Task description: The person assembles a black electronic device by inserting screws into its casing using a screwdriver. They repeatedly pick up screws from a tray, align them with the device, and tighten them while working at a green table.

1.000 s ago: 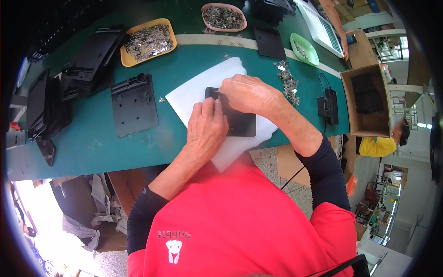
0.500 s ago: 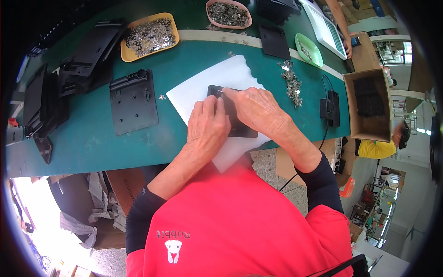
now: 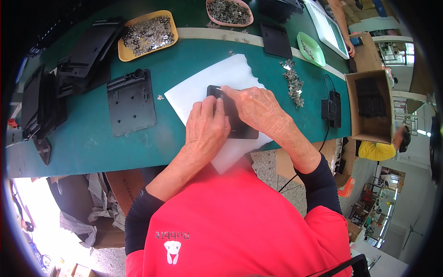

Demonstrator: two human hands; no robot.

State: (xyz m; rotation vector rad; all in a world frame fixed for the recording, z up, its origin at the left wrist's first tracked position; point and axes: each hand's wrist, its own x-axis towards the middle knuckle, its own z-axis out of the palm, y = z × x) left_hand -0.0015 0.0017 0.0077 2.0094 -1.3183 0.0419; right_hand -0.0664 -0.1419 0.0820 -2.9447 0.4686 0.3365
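A black plastic panel [image 3: 244, 128] lies on a white foam sheet [image 3: 187, 87] in front of me, partly covered by both hands. My left hand [image 3: 206, 123] rests across its left side, with bent fingers close together, pressing on it. From the right, my right hand [image 3: 260, 108] reaches over the panel, closed, its fingertips at the far left corner. A tiny light spot shows at those fingertips; I cannot make out whether it is a small part or a nail. To the left lies another black panel [image 3: 133, 104] with a ridged far edge and several small studs.
Small metal parts fill a yellow tray [image 3: 121, 50], a pink tray [image 3: 251, 21] and a green tray [image 3: 318, 60]; more lie in a loose pile [image 3: 294, 85]. Black panels [image 3: 85, 55] are stacked left. A black power adapter [image 3: 331, 111] and cardboard box [image 3: 348, 99] are right. Another person's arm [image 3: 340, 23] shows beyond.
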